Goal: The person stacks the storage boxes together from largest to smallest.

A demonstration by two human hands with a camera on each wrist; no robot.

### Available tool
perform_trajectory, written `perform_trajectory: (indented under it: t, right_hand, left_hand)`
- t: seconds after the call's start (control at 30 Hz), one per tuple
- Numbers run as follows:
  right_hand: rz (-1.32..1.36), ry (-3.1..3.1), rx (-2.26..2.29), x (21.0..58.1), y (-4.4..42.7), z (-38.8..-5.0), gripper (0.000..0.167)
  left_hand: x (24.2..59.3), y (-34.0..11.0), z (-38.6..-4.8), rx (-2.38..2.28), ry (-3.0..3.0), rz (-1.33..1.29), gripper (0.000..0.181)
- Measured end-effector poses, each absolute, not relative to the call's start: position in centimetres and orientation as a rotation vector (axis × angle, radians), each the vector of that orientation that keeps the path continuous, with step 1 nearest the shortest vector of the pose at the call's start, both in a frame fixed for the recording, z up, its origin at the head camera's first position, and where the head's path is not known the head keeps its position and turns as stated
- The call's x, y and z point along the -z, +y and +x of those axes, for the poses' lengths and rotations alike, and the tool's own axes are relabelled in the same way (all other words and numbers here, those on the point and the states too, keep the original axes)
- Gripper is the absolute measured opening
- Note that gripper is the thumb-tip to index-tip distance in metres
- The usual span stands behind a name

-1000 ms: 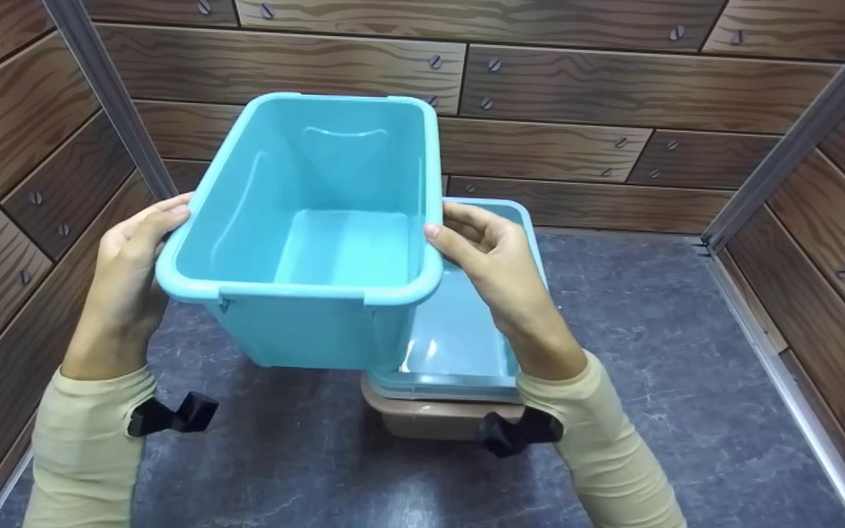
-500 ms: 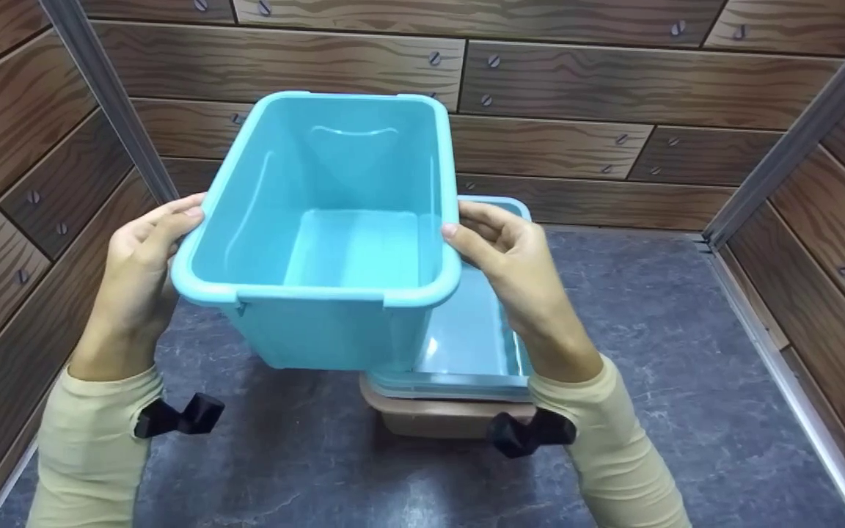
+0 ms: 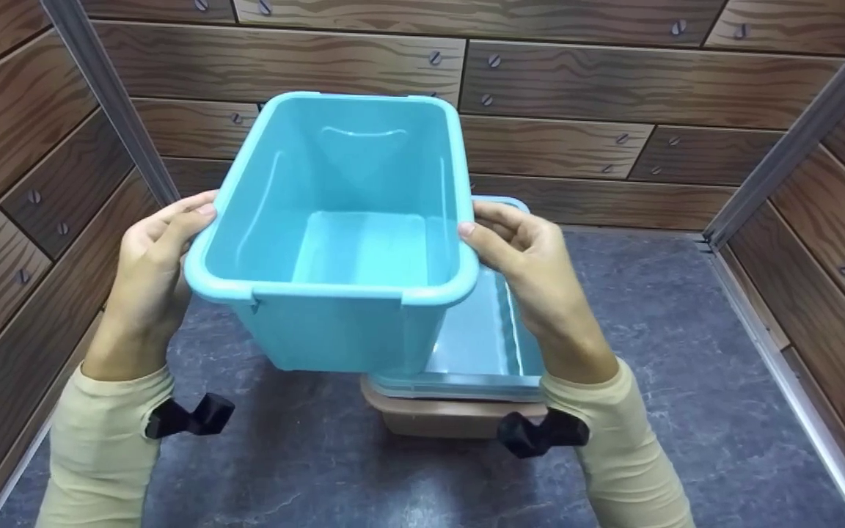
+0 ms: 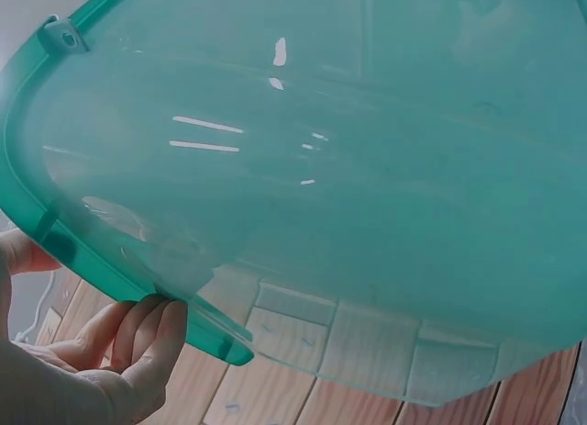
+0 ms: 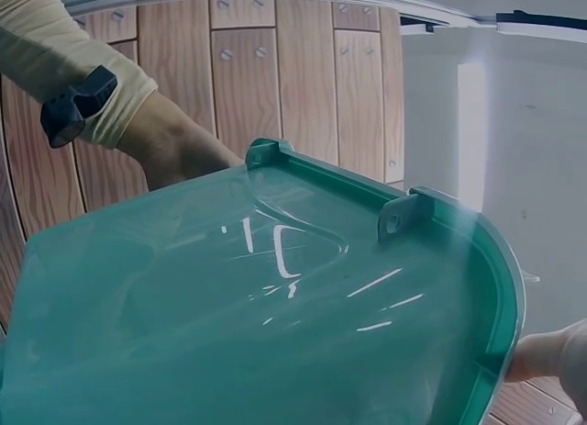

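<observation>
A deep turquoise plastic bin (image 3: pixel 342 330) hangs in the air between both hands, its open top tilted toward the head camera and nothing inside. My left hand (image 3: pixel 151 271) grips the left rim, thumb on top and fingers beneath, as the left wrist view of the bin's side (image 4: pixel 321 195) also shows. On the opposite rim, my right hand (image 3: pixel 540 271) pinches with thumb above and fingers curled under. In the right wrist view the bin's outer wall (image 5: pixel 183 296) fills the lower part. Behind and below it, a blue tub (image 3: pixel 477 323) is partly hidden.
The blue tub sits on a brown tub (image 3: pixel 444 419), which stands on the dark marbled floor (image 3: pixel 657 352). Wood-patterned walls (image 3: pixel 650 88) enclose the left, back and right, with grey metal posts (image 3: pixel 796 132) in the corners.
Both hands have carried the turquoise bin a short way to the right, so it covers more of the blue tub. The stacked tubs have stayed in place.
</observation>
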State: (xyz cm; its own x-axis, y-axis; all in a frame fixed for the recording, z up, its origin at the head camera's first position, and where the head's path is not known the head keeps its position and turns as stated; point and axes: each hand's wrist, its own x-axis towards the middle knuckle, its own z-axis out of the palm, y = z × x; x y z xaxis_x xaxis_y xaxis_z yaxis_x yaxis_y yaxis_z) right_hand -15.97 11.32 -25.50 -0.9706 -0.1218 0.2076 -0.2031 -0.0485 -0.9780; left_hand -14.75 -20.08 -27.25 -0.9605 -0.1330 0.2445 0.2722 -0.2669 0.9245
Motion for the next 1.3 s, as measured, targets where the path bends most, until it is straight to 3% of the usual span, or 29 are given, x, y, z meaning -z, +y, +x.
perform_trajectory:
  t: [1.3]
  right_hand:
    - [0.341, -2.125, -2.201, 24.6, 14.0, -15.5, 0.036]
  left_hand:
    - [27.1, -18.0, -14.8, 2.276, -1.798, -0.213, 0.022]
